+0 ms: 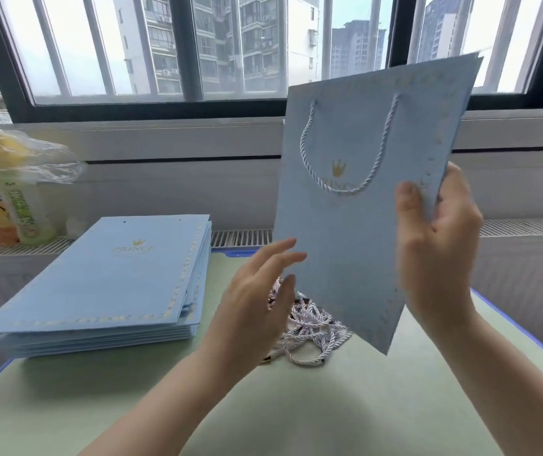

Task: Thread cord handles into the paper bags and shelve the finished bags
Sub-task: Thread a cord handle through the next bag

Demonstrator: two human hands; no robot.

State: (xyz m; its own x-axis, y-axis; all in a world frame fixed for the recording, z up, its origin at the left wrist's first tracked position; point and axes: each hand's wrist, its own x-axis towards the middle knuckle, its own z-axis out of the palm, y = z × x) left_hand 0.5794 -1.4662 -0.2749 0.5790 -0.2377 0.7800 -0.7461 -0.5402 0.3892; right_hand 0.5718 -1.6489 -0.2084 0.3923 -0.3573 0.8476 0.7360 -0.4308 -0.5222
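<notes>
Right hand (434, 245) fingers pinch paper bag (355, 225) edge; left hand (257, 301) fingers spread, holding nothing

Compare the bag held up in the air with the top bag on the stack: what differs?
The held bag is upright and tilted, pinched at its edge by the right hand; the top stacked bag lies flat on the table, untouched. The held bag has a white cord handle looped across its face; the top stacked bag shows bare punch holes and no cord. Both are light blue with a gold crown logo and gold border.
</notes>
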